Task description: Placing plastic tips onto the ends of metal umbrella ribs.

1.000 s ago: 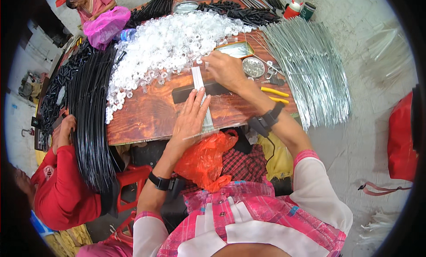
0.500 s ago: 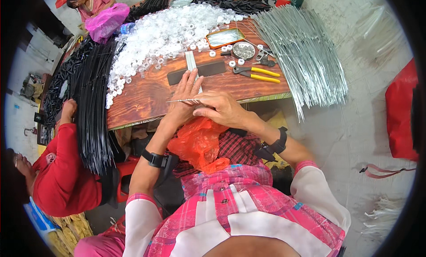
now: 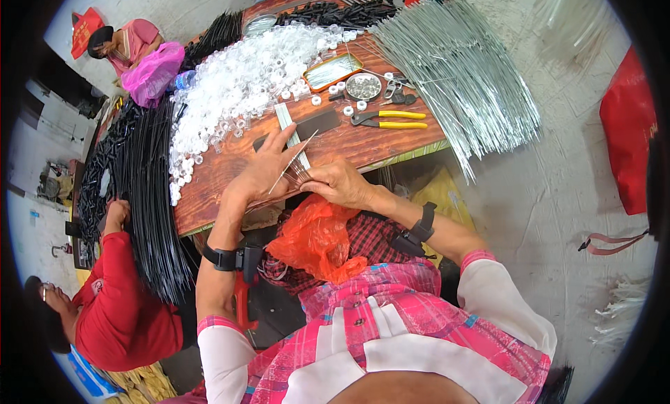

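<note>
Several thin silver metal rods (image 3: 283,116) lie side by side, running from the tabletop toward me across a dark flat bar (image 3: 317,127). My left hand (image 3: 259,172) rests beside and partly over them, fingers stretched and apart. My right hand (image 3: 342,183) is closed, thumb and fingers pinching the near ends of the rods. One thin metal rod (image 3: 293,162) slants across the others, between my two hands. What my right fingertips cover is hidden.
Loose clear and white plastic caps (image 3: 237,76) heap across the wooden table (image 3: 230,173). Yellow-handled pliers (image 3: 401,120), a round tin of small parts (image 3: 363,87) and a silver rod pile (image 3: 460,69) lie rightward. Black rods (image 3: 150,194) lie leftward, near a person in red (image 3: 129,306).
The crossing rod has turned from nearly level to a steep slant. My right hand has moved slightly down, and my left hand has shifted left. The whole view has turned a little.
</note>
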Available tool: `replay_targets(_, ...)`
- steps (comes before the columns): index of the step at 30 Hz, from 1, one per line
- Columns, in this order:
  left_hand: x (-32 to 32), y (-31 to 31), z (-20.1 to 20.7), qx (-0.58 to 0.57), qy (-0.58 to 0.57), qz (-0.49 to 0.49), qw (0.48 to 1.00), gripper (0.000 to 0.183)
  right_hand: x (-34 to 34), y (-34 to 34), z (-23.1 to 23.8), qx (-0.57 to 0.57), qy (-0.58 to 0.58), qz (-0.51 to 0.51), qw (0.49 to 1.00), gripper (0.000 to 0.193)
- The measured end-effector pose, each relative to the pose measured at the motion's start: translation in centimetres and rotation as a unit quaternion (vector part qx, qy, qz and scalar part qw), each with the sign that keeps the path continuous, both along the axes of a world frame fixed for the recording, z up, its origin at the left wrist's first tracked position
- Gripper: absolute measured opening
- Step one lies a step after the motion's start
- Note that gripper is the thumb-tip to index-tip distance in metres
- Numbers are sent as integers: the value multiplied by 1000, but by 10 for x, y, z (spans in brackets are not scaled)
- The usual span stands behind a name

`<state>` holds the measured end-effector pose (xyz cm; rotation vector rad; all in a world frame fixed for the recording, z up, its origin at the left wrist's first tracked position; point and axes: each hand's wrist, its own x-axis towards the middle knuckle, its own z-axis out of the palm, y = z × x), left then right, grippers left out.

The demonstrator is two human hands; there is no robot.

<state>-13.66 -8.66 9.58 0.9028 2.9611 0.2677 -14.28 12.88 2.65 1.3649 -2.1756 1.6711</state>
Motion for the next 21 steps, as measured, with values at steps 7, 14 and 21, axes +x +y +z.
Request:
replay_targets(7, -45, -22, -53, -137, 307, -11, 942, 60, -10, -1, 44, 15, 97, -23, 995, 16)
replay_targets(14, -2, 9, 16, 129, 297, 22, 946, 26, -21, 24, 133, -75, -10, 56, 996, 24)
replay_targets(21, 77, 68, 63, 208, 39, 7, 977, 14, 6, 68, 231, -20, -150, 168, 974, 41)
